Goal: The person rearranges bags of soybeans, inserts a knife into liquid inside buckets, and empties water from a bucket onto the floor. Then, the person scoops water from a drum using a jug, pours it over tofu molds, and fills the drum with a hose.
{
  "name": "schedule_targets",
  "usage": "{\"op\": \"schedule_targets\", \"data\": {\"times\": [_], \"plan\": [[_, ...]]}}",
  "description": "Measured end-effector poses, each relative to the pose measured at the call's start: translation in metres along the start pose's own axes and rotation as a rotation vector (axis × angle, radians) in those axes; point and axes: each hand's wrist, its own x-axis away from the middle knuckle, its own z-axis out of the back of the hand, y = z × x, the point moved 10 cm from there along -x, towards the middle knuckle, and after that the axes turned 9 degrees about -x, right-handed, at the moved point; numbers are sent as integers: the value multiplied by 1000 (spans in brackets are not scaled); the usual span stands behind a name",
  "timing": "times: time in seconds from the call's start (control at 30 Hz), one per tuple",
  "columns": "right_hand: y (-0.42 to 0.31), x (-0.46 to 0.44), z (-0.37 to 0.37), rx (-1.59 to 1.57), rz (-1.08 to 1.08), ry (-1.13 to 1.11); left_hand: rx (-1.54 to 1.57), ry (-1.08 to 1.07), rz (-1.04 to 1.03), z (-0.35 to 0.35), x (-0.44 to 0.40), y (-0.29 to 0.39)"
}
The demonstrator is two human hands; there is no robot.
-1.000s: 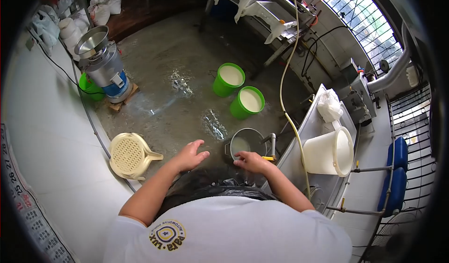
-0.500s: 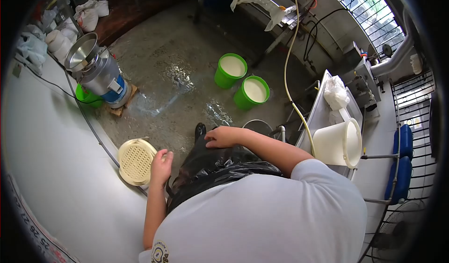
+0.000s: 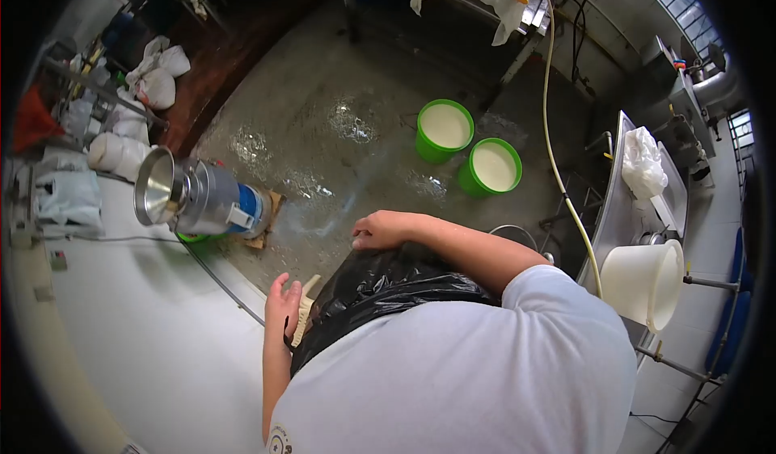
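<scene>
My left hand (image 3: pixel 283 300) is low at the left of my body, beside the cream plastic stool (image 3: pixel 305 308), which is mostly hidden behind my arm and apron. Its fingers are apart and hold nothing. In front of my waist, above the black plastic apron (image 3: pixel 388 284), is my right hand (image 3: pixel 378 231) with its fingers bent; no object shows in it. Farther ahead on the wet floor stand two green buckets, one (image 3: pixel 445 125) behind the other (image 3: pixel 495 166), both filled with a whitish liquid. A metal grinding machine (image 3: pixel 212 197) stands on a wooden base at the left.
On the right, a steel sink counter (image 3: pixel 612 179) carries a white plastic bag (image 3: pixel 643 163) and a large white bucket (image 3: pixel 643 284). A pale hose (image 3: pixel 550 123) hangs down to it. The rim of a metal pot (image 3: pixel 515 229) shows beyond my right forearm. White sacks (image 3: pixel 158 74) lie at the far left.
The view has swung left, bringing the machine and sacks nearer the middle. My hands have moved from in front of me toward my left side, and the stool is now mostly covered.
</scene>
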Motion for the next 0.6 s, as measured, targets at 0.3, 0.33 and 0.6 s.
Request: {"op": "schedule_targets", "data": {"times": [0.3,0.33,0.6], "plan": [[-55,6,123,-376,165,70,-256,-70,-445,-24,-122,173],[-54,7,129,-382,159,85,-412,-61,-546,-37,-125,195],[-4,8,155,-490,-43,258,-575,-307,-728,-92,-194,275]]}}
